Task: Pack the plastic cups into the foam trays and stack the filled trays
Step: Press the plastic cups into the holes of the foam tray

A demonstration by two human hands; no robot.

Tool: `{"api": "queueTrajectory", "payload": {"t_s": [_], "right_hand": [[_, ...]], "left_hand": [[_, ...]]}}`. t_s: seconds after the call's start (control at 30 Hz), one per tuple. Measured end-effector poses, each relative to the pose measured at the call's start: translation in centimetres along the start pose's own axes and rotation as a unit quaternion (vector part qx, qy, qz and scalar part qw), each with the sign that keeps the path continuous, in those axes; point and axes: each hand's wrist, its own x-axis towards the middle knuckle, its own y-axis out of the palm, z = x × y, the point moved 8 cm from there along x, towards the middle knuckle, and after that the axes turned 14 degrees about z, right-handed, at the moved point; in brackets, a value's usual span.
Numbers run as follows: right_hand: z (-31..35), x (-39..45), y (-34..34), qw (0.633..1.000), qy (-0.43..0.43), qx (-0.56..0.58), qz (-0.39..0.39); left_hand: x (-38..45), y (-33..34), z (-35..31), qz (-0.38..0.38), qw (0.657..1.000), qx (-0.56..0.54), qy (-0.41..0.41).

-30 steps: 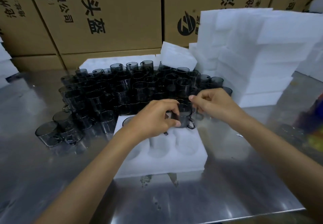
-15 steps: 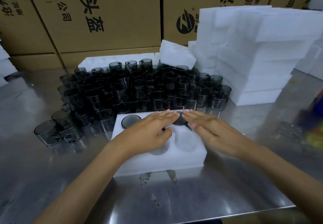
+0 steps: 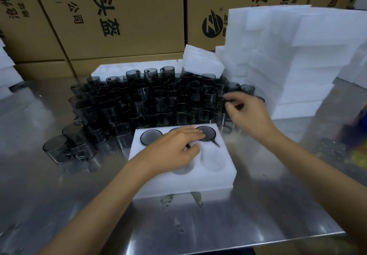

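Observation:
A white foam tray [image 3: 198, 179] lies on the metal table in front of me. Its far row holds dark plastic cups: one at the left [image 3: 151, 137], one at the right [image 3: 206, 133], and a middle one mostly under my left hand [image 3: 174, 151]. That hand rests flat on the tray, fingers together, holding nothing. The near-row pockets [image 3: 212, 161] are vacant. Behind the tray stands a dense crowd of smoky cups [image 3: 143, 103]. My right hand [image 3: 246, 113] hovers at the right edge of that crowd, fingers curled and pinching toward a cup; whether it grips one is unclear.
A tall stack of white foam trays [image 3: 294, 60] rises at the right, with more foam [image 3: 137, 69] behind the cups. Cardboard boxes [image 3: 123, 16] wall off the back. Loose cups [image 3: 57, 148] sit at the left. The table's front edge [image 3: 258, 242] is near.
A cup was pushed down into the tray's far right pocket by both hands. My right hand has since lifted away and moved up and right to the loose cups; my left stays on the tray.

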Motion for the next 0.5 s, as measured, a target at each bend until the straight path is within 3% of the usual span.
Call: {"api": "queueTrajectory", "payload": {"t_s": [0.07, 0.2, 0.37, 0.5], "right_hand": [[-1.4, 2.6, -0.3, 0.997, 0.073, 0.027, -0.003], [-3.6, 6.0, 1.9, 0.976, 0.156, 0.136, 0.072], [-3.9, 6.8, 3.7, 0.968, 0.164, 0.158, 0.107], [-1.8, 6.0, 3.9, 0.971, 0.109, 0.160, 0.143]], "left_hand": [[-0.1, -0.2, -0.1, -0.010, 1.000, -0.012, -0.002], [-0.2, -0.7, -0.1, -0.027, 0.999, -0.044, 0.001], [-0.7, -1.6, 0.6, -0.067, 0.995, -0.080, 0.004], [-2.5, -4.8, 2.8, -0.167, 0.976, -0.138, -0.004]]}}
